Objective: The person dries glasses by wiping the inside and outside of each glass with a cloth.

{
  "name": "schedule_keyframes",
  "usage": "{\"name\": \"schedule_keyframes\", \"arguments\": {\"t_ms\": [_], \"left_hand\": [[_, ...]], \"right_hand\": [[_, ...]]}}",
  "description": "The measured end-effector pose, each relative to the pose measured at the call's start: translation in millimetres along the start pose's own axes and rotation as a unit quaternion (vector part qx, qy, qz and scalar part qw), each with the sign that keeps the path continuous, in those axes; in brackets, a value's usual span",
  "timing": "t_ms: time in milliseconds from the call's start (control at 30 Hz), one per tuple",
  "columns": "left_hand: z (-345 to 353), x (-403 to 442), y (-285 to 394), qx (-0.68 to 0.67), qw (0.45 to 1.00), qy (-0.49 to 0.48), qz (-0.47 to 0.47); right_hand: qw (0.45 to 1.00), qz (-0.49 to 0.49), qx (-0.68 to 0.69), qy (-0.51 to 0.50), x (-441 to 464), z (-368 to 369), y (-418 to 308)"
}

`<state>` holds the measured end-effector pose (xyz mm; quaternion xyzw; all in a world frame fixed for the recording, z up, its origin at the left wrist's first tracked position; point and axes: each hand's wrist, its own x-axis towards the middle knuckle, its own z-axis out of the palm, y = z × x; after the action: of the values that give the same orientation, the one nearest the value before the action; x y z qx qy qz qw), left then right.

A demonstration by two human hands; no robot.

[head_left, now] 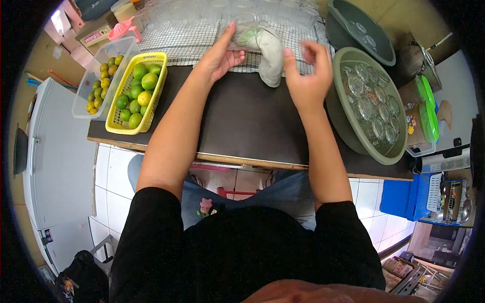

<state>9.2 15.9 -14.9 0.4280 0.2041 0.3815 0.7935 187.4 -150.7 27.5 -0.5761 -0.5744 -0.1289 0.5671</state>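
My left hand (220, 56) holds a clear drinking glass (237, 39) tipped on its side, thumb on top and fingers below. A pale grey-white cloth (272, 58) is stuffed into the glass's mouth, and its loose end hangs down over the dark tabletop (247, 116). Just right of the cloth, my right hand (309, 76) is raised with thumb and fingers apart and nothing between them; its fingertips are slightly blurred. Behind the hands, upturned clear glasses (220, 11) stand in rows on a checked cloth (177, 45).
To the right, a grey-green basin (337, 108) holds several wet glasses; a darker basin (348, 30) sits behind it. On the left are a yellow basket (132, 130) of green limes and a clear box (81, 108) of smaller citrus. A pink juicer (121, 30) stands behind them.
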Motion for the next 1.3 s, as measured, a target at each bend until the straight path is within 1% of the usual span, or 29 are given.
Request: {"name": "schedule_keyframes", "arguments": {"t_ms": [33, 67, 100, 133, 167, 200, 233, 300, 333, 433, 467, 500, 533, 567, 600, 700, 733, 800, 833, 867, 900, 933, 1000, 1067, 1100, 1167, 1200, 1233, 1300], "left_hand": [[1.5, -0.4, -0.8, 0.006, 1.0, -0.005, -0.007], [2.7, 2.2, -0.7, 0.012, 1.0, -0.012, -0.012], [3.2, 3.1, -0.8, 0.014, 1.0, -0.016, -0.014], [2.4, 3.1, -1.5, 0.019, 1.0, -0.016, -0.017], [2.6, 3.9, -2.5, 0.024, 0.999, -0.017, -0.02], [3.3, 6.2, -2.7, 0.081, 0.996, 0.012, -0.02], [3.5, 6.5, -3.3, 0.082, 0.996, 0.009, -0.019], [-0.2, 4.3, -3.3, 0.128, 0.99, 0.047, 0.022], [0.1, 5.5, -3.1, 0.145, 0.987, 0.062, 0.024], [-2.1, 4.9, -2.5, 0.15, 0.987, 0.051, 0.029], [-2.5, 4.4, -1.5, 0.154, 0.987, 0.028, 0.019], [-2.2, 4.2, -1.4, 0.157, 0.987, 0.027, 0.019], [2.3, 0.6, -0.3, 0.168, 0.986, -0.007, -0.012], [7.2, -2.6, 0.6, 0.178, 0.982, -0.041, -0.041], [12.0, -5.4, 1.7, 0.184, 0.98, -0.064, -0.039], [18.8, -16.0, 15.2, 0.203, 0.974, -0.086, -0.056], [20.7, -17.7, 17.9, 0.203, 0.974, -0.083, -0.056], [26.0, -19.3, 20.2, 0.235, 0.97, -0.04, -0.048], [25.0, -16.7, 18.2, 0.221, 0.973, -0.046, -0.041], [24.6, -15.6, 20.1, 0.261, 0.963, -0.036, -0.056], [22.8, -15.1, 23.7, 0.302, 0.95, -0.023, -0.072], [16.2, -12.6, 24.7, 0.33, 0.939, -0.041, -0.087], [21.8, -15.0, 20.6, 0.363, 0.928, -0.005, -0.084], [21.4, -12.7, 9.5, 0.346, 0.936, -0.047, -0.047], [21.7, -13.1, 6.0, 0.338, 0.939, -0.05, -0.03], [28.6, -15.6, -0.1, 0.319, 0.947, -0.042, 0.011], [31.0, -15.6, -4.4, 0.307, 0.951, -0.042, 0.025], [31.3, -13.3, -8.3, 0.293, 0.954, -0.043, 0.038], [26.5, -7.6, -16.0, 0.285, 0.956, -0.047, 0.051]], "right_hand": [[0.999, -0.039, -0.029, 0.013, 5.5, 7.5, 3.9], [0.996, 0.05, -0.007, -0.072, -2.7, 14.9, 15.9], [0.996, 0.052, -0.009, -0.069, -9.4, 21.8, 28.0], [0.971, 0.156, 0.103, -0.149, -12.3, 26.2, 31.7], [0.917, 0.255, 0.212, -0.223, -13.4, 27.2, 36.6], [0.893, 0.27, 0.263, -0.248, -12.3, 25.6, 42.4], [0.894, 0.268, 0.262, -0.245, -9.6, 21.8, 41.0], [0.957, 0.191, 0.119, -0.185, -6.1, 17.4, 36.2], [0.971, 0.142, 0.131, -0.139, -6.9, 16.9, 28.5], [0.974, 0.127, 0.11, -0.154, -4.4, 12.8, 12.8], [0.974, 0.129, 0.113, -0.152, -6.7, 15.3, 14.5], [0.984, 0.07, 0.093, -0.131, -9.7, 18.4, 18.3], [0.991, 0.01, 0.073, -0.111, -9.6, 19.4, 17.6], [0.991, 0.009, 0.072, -0.109, -10.5, 19.0, 16.6], [0.99, 0.006, 0.094, -0.107, -13.4, 17.9, 14.4], [0.987, -0.02, 0.127, -0.098, -16.7, 21.6, 16.2], [0.988, -0.013, 0.114, -0.1, -17.2, 19.9, 10.8], [0.989, -0.006, 0.106, -0.104, -17.4, 18.3, 2.5], [0.992, -0.026, 0.079, -0.09, -16.5, 17.4, 0.8], [0.994, -0.046, 0.055, -0.077, -16.2, 19.0, 0.1], [0.995, -0.043, 0.041, -0.076, -18.0, 22.0, 4.5], [0.994, -0.024, 0.05, -0.09, -18.5, 22.4, 4.8], [0.99, 0.03, 0.074, -0.119, -21.1, 23.7, 7.7], [0.975, 0.13, 0.111, -0.139, -27.9, 27.3, 11.6], [0.968, 0.159, 0.123, -0.153, -28.0, 26.8, 12.6], [0.963, 0.18, 0.118, -0.165, -20.8, 23.3, 4.7], [0.953, 0.209, 0.099, -0.193, -13.9, 13.1, -7.5], [0.954, 0.206, 0.103, -0.193, -14.5, 13.5, -6.4], [0.929, 0.24, 0.201, -0.194, -15.9, 14.4, 4.3]]}}
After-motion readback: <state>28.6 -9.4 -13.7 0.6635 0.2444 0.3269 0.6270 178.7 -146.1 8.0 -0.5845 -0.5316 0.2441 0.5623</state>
